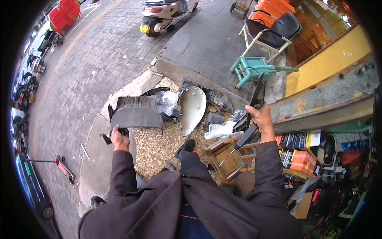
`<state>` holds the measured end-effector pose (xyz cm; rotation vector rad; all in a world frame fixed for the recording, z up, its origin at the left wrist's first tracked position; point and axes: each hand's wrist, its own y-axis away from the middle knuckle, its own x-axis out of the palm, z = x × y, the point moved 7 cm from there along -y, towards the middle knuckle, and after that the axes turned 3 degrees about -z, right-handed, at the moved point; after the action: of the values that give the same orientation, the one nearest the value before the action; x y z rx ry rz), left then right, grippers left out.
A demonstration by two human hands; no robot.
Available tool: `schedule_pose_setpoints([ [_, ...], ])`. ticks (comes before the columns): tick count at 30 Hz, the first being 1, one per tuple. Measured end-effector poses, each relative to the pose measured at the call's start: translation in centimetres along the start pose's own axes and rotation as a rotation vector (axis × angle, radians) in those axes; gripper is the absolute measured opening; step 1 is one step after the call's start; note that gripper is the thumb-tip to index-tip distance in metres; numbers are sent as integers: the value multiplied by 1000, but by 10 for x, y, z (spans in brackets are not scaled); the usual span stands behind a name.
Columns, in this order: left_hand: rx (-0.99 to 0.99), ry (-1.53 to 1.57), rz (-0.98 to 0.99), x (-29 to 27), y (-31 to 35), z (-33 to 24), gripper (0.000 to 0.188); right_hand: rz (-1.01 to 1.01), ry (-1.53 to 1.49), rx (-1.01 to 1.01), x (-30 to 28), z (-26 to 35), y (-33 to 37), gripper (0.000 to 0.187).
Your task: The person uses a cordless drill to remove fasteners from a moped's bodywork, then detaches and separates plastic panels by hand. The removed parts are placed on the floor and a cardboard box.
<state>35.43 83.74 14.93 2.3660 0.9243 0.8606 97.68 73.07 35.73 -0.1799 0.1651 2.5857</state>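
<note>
My left hand (pixel 120 138) is closed on the near edge of a wide black plastic panel (pixel 135 115), raised over the pebbled ground. My right hand (pixel 260 118), also closed, grips a long dark plastic trim piece (pixel 258 93) that points away from me. From the same fist a black-handled screwdriver (pixel 246 137) sticks out, its thin shaft slanting down to the left. Between my hands lies a cream, leaf-shaped plastic shell (pixel 193 109), hollow side up. Black plastic parts (pixel 217 99) and a clear plastic bag (pixel 168 101) surround it.
A small wooden stool (pixel 229 163) stands below my right hand. Stacked boxes (pixel 304 161) crowd the right side, near a stone ledge (pixel 330 103). Farther off are a turquoise chair (pixel 250 65), a black-seated chair (pixel 274 32) and a white scooter (pixel 161 14). A floor jack (pixel 63 169) is at left.
</note>
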Motion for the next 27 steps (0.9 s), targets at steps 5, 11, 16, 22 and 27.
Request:
schedule_pose_setpoints([
  [5,16,1,64,101,-25,-1,10,-118,82,17,-21,-5,-86,44],
  [11,47,94,19,172,-47,2,6,-78,111,188,-31,32,-171,36],
  [16,75,103,-29,231,-75,20,4,-99,83,46,-45,90,-247,30],
  [22,18,142,7,331,-133,76,5,-182,66,-97,-70,135,-344,26],
  [27,-37,104,-51,418,-209,142,5,-137,-4,-117,-47,145,-464,24],
])
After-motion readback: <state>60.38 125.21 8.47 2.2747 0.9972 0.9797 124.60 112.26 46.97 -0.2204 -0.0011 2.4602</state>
